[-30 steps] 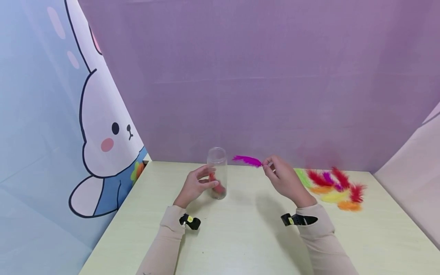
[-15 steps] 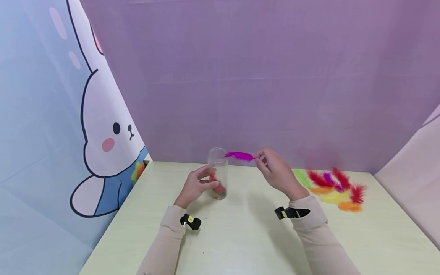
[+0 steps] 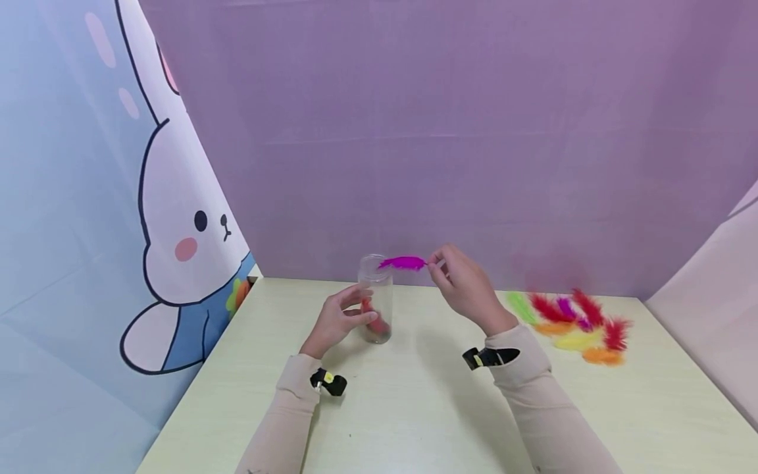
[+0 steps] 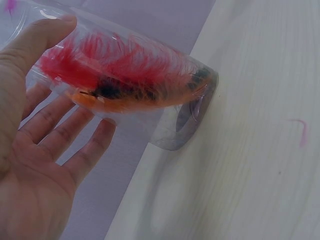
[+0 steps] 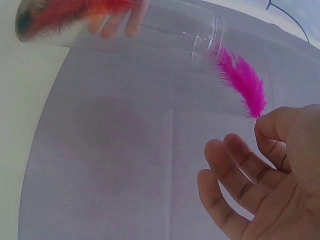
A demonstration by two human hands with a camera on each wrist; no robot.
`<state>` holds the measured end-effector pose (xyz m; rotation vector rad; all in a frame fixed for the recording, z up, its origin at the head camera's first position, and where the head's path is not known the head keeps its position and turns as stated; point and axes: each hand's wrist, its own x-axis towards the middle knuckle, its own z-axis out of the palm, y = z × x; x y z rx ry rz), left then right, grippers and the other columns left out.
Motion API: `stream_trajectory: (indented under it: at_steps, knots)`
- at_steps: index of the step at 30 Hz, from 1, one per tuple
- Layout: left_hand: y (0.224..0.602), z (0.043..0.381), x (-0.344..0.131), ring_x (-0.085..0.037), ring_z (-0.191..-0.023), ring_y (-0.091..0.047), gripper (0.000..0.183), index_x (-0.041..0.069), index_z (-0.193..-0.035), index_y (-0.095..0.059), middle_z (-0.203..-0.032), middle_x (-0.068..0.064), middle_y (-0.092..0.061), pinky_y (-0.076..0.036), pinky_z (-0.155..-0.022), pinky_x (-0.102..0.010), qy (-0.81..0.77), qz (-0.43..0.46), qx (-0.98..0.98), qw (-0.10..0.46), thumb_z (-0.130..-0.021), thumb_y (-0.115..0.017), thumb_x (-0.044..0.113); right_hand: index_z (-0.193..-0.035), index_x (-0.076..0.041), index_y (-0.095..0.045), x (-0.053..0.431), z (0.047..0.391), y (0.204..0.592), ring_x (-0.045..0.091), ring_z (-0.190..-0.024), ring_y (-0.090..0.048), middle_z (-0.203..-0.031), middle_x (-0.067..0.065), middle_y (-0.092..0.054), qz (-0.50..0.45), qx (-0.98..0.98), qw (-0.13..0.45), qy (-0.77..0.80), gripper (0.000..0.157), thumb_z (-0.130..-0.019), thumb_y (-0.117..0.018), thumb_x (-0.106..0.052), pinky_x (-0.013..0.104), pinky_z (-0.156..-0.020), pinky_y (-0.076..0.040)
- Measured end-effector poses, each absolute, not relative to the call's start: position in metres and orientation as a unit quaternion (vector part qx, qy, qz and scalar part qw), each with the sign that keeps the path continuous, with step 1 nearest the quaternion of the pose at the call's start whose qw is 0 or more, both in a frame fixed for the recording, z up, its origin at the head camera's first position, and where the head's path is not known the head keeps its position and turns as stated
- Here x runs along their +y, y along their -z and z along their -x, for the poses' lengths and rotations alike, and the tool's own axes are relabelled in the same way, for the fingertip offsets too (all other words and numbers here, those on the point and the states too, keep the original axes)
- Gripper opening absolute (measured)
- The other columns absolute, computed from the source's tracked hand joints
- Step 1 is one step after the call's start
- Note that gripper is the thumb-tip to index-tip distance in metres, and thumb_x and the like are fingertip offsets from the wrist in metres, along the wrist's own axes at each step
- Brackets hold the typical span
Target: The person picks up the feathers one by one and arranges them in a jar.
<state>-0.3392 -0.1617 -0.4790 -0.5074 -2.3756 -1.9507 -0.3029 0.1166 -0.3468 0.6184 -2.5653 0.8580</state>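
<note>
A clear glass jar point(image 3: 385, 299) stands upright on the table. My left hand point(image 3: 334, 320) holds it from the left, thumb and fingers around its side. Inside lie red feathers point(image 4: 100, 60) and an orange one point(image 4: 115, 104) with dark parts, seen through the wall in the left wrist view. Between thumb and forefinger, my right hand point(image 3: 468, 289) pinches a magenta feather point(image 3: 407, 263) by its quill end. The feather's soft tip points left and meets the jar's mouth point(image 5: 212, 42); whether it is inside the rim is hard to tell.
To the right lies a loose group of feathers: red point(image 3: 616, 334), yellow point(image 3: 577, 340), orange point(image 3: 603, 356), green point(image 3: 522, 307) and magenta point(image 3: 565, 307). A purple cloth point(image 3: 450, 145) hangs behind the table point(image 3: 391, 415). A rabbit-print curtain point(image 3: 65, 230) is on the left.
My right hand has moved left and slightly up, bringing the magenta feather from beside the jar to its mouth. My left hand and the jar have stayed in place.
</note>
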Motion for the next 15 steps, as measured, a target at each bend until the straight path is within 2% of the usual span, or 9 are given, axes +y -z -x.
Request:
stream_trajectory:
  at_steps: [4, 15]
  knots:
    - [0.48, 0.34, -0.161, -0.029, -0.131, -0.061, 0.068, 0.016, -0.143, -0.058, -0.139, -0.013, -0.066, -0.054, -0.108, -0.046, 0.624, 0.162, -0.764, 0.014, -0.082, -0.088, 0.019, -0.106, -0.01, -0.061, 0.113, 0.305, 0.345, 0.022, -0.09, -0.067, -0.106, 0.006, -0.066, -0.217, -0.909, 0.18, -0.306, 0.012, -0.105, -0.055, -0.02, 0.041, -0.075, -0.057]
    - [0.481, 0.34, -0.16, -0.029, -0.132, -0.06, 0.068, 0.015, -0.145, -0.057, -0.143, -0.021, -0.061, -0.053, -0.11, -0.048, 0.626, 0.164, -0.762, 0.012, -0.084, -0.086, 0.018, -0.104, -0.01, -0.062, 0.104, 0.312, 0.348, 0.021, -0.087, -0.067, -0.104, 0.006, -0.066, -0.228, -0.903, 0.197, -0.306, 0.01, -0.104, -0.057, -0.019, 0.04, -0.072, -0.056]
